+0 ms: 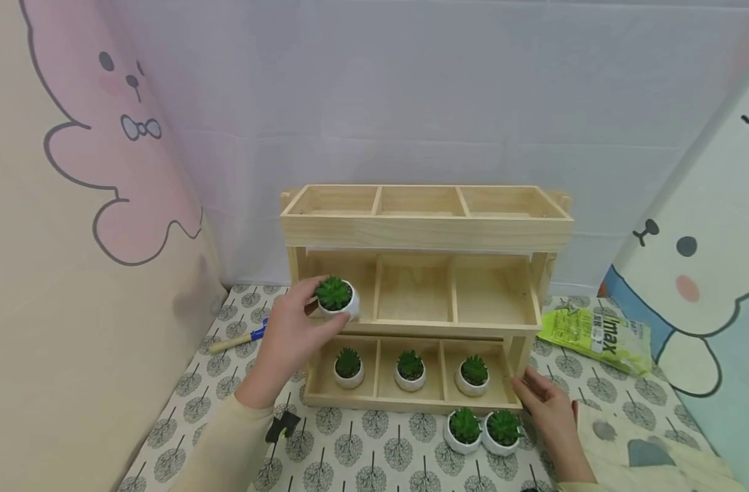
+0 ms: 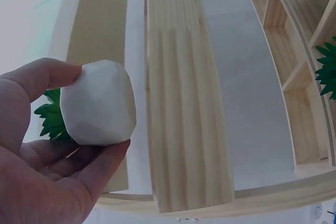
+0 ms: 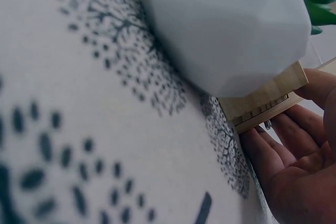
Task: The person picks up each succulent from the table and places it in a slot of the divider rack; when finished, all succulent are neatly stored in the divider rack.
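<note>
My left hand (image 1: pixel 288 336) pinches a small succulent in a white faceted pot (image 1: pixel 339 298) between thumb and fingers. It is held in front of the left compartment of the middle tier of a wooden three-tier shelf (image 1: pixel 426 234). In the left wrist view the white pot (image 2: pixel 98 103) hides most of its green leaves. My right hand (image 1: pixel 549 413) holds the lower right end of the shelf, thumb on the wood and fingers behind it. Each bottom compartment has one potted succulent: left (image 1: pixel 348 369), middle (image 1: pixel 410 371) and right (image 1: pixel 472 376).
Two more potted succulents (image 1: pixel 463 432) stand side by side on the patterned cloth before the shelf's right end. A green bag (image 1: pixel 598 338) lies at right. Left of the shelf are a wooden-handled tool (image 1: pixel 236 342) and a small black item (image 1: pixel 282 426).
</note>
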`<state>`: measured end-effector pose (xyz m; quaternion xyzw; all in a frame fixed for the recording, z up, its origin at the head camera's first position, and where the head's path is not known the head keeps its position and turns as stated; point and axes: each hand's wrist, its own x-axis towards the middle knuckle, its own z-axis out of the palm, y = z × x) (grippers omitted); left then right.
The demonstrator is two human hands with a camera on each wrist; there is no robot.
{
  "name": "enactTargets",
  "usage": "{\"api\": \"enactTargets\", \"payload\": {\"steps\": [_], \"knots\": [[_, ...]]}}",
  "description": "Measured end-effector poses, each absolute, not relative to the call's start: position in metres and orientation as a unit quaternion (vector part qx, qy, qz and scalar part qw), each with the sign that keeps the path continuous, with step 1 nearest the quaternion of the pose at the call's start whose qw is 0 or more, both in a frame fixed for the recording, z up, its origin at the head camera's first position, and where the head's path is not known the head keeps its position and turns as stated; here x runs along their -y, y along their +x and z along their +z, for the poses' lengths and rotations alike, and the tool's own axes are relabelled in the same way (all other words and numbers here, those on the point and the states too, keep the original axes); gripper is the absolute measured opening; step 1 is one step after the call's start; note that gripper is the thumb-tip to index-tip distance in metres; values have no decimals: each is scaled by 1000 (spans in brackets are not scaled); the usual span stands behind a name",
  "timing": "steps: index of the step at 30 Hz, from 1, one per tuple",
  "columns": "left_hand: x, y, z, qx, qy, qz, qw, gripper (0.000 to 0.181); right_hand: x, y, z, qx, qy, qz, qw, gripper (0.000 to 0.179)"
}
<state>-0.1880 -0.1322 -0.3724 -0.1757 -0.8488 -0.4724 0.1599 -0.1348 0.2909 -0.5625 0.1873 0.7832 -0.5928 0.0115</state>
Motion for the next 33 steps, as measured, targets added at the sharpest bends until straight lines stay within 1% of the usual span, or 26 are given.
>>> {"api": "enactTargets", "payload": {"steps": [8, 15, 33], "knots": [[130, -209, -381, 881, -130, -422, 172, 59, -290, -135, -562, -782, 185, -595, 14, 69], [126, -224, -388, 907, -122, -370, 160, 57, -291, -134, -562, -783, 190, -593, 12, 70], [118, -232, -390, 918, -103, -358, 139, 55, -289, -135, -560, -783, 195, -590, 14, 69]]}}
